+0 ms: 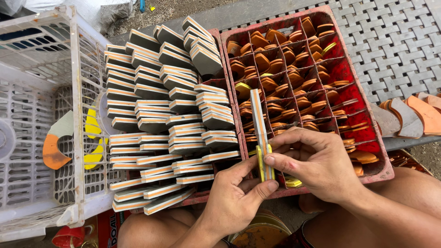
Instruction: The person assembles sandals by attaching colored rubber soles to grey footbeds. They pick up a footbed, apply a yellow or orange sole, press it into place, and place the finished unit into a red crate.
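Observation:
My left hand (234, 195) and my right hand (312, 158) together pinch a long layered foam strip (258, 119) of grey, orange and white, with a small yellow piece at its near end. The strip stands on edge over a red compartment crate (383, 151) full of orange and yellow curved foam cut-outs (294, 57). To the left, a second red crate holds many stacked grey-and-orange layered foam blocks (158, 119).
A white plastic lattice crate (46, 92) at the left holds an orange-grey curved piece (54, 147) and yellow pieces (94, 138). Larger orange and grey curved pieces (413, 117) lie at the right on a woven mat (399, 41). My bare knees are below, with a tin (259, 234) between them.

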